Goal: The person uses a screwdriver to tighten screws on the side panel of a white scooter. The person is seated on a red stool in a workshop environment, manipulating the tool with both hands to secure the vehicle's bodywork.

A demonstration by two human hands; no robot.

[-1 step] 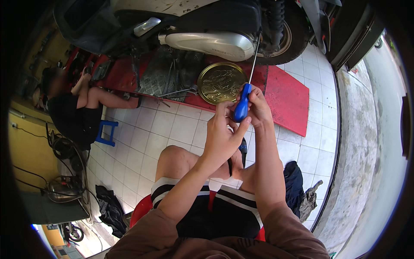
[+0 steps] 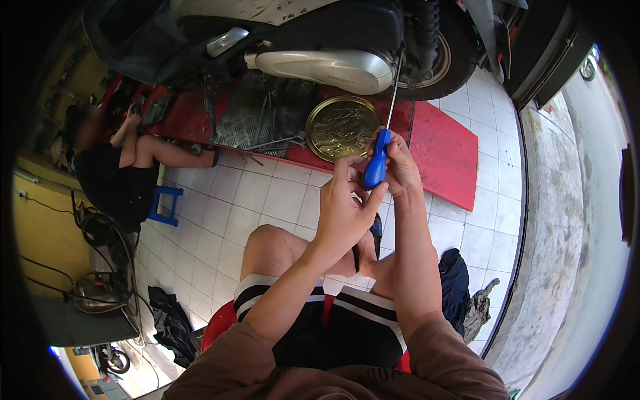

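A long screwdriver with a blue handle (image 2: 376, 167) points away from me, its steel shaft reaching up to the scooter's rear, beside the silver engine cover (image 2: 323, 67). My right hand (image 2: 400, 167) is closed on the handle from the right. My left hand (image 2: 345, 203) curls against the handle's lower end from the left, thumb and fingertips at it. The tip of the shaft is too small to make out clearly. Just beyond my hands, a round brass-coloured tray (image 2: 340, 117) lies on the red platform (image 2: 447, 160), below the engine cover.
A co-worker (image 2: 113, 167) sits at the left on a blue stool (image 2: 167, 203), hands near the platform. Hoses and a machine (image 2: 93, 290) stand at the lower left. Dark cloths (image 2: 453, 293) lie right of my legs. A doorway edge (image 2: 517, 247) runs along the right, and the rear tyre (image 2: 460, 73) is ahead.
The blue handle has shifted very slightly to the right in my grip. Otherwise my hands and the scene look the same.
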